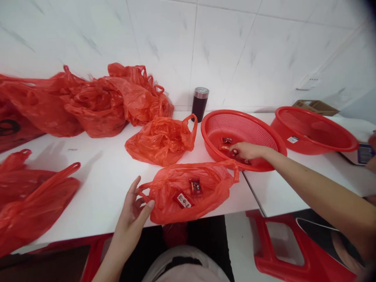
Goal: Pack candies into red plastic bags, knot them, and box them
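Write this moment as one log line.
left hand: at open bag's left side | right hand: in left basket, at packets, grip unclear | open bag: two packets visible inside | cup: upright

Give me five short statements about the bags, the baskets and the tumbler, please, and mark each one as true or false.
1. Two wrapped packets show inside the open bag in front of the person. True.
2. The dark tumbler stands inside the left basket. False: the tumbler stands on the table, beside the left basket.
3. The left hand is at the open bag's left end. True.
4. The white label is on the left basket. False: the label is on the right basket.
5. Another hand reaches into the left basket. True.
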The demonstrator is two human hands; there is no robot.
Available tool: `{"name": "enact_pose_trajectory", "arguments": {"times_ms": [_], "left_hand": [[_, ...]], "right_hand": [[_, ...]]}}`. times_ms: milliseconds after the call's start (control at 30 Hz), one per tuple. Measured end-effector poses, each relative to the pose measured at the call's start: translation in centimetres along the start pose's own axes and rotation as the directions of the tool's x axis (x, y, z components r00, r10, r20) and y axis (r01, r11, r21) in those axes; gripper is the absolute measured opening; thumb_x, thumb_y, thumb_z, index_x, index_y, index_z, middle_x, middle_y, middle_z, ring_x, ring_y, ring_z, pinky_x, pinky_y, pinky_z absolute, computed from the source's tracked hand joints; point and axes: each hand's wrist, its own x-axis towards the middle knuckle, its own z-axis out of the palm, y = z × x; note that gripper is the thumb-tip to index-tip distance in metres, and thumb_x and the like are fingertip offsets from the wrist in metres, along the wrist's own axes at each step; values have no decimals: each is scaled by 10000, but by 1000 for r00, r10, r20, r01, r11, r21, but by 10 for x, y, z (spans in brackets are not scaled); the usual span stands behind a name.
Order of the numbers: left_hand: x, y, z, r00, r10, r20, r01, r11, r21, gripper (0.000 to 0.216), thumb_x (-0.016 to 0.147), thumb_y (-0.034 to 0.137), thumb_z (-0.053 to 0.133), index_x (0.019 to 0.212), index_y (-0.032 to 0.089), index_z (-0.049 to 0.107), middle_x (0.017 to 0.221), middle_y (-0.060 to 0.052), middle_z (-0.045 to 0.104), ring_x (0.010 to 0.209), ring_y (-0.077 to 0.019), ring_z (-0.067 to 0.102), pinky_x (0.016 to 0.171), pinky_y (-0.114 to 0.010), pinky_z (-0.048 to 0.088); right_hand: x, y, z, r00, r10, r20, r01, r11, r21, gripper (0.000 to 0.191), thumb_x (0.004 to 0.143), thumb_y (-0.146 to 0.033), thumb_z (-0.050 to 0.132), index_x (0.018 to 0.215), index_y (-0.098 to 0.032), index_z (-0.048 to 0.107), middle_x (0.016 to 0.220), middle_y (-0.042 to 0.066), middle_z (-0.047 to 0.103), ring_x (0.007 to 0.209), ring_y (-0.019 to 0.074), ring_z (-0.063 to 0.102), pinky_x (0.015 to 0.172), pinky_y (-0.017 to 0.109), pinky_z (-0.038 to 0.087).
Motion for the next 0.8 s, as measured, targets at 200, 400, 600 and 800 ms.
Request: {"name": "enact_pose_trajectory", "arguments": {"times_ms": [200,400,600,800], "left_hand": [[0,-3,-8,1000,1,-17,-1,1000,24,699,828,415,641,1455,355,337,1276,-36,503,946,-150,548,863,-269,502],[-2,-4,-6,1000,-13,18,13,1000,0,701,830,418,643,1453,358,327,1302,-42,491,961,-162,566,826,-290,524],[3,-15,-10,994,-15,107,11,999,34,695,853,398,634,1457,308,302,1075,-21,588,923,-154,577,841,-291,498],[3,-15,-11,997,10,74,-10,1000,-6,676,823,366,671,1410,218,371,904,-5,629,851,-140,579,813,-267,484]], "right_hand": [[-29,-63,-18,946,-165,-277,285,832,476,245,742,-378,700,901,-240,574,865,18,657,808,196,654,721,338,530],[-51,-129,27,935,-344,-88,296,617,729,281,764,-412,724,899,-207,587,854,11,650,808,164,642,743,317,526],[-34,-144,89,909,-410,73,226,633,740,258,850,-463,621,930,-224,568,980,24,624,891,167,608,744,307,523],[-29,-142,96,886,-464,5,334,647,686,248,900,-453,553,918,-207,582,980,23,635,941,184,598,895,344,478]]}}
